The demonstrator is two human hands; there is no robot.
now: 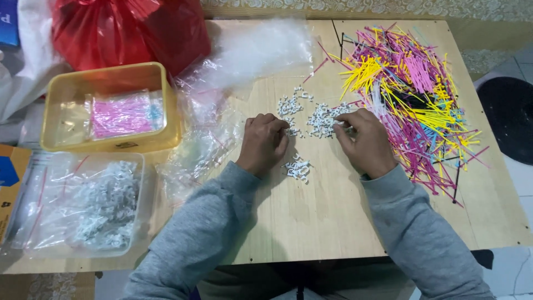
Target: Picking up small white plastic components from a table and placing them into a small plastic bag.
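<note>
Item: small white clips on tabletop, light, stiff, scatter-prone; I pinched singles, left hand and right hand both curled narrow.

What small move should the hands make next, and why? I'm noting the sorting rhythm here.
Probably the right hand should pinch one small white piece from the scatter under its fingertips. Both hands rest curled on the wooden board among those pieces, the left hand beside them, while the coloured sticks lie untouched to the right.
</note>
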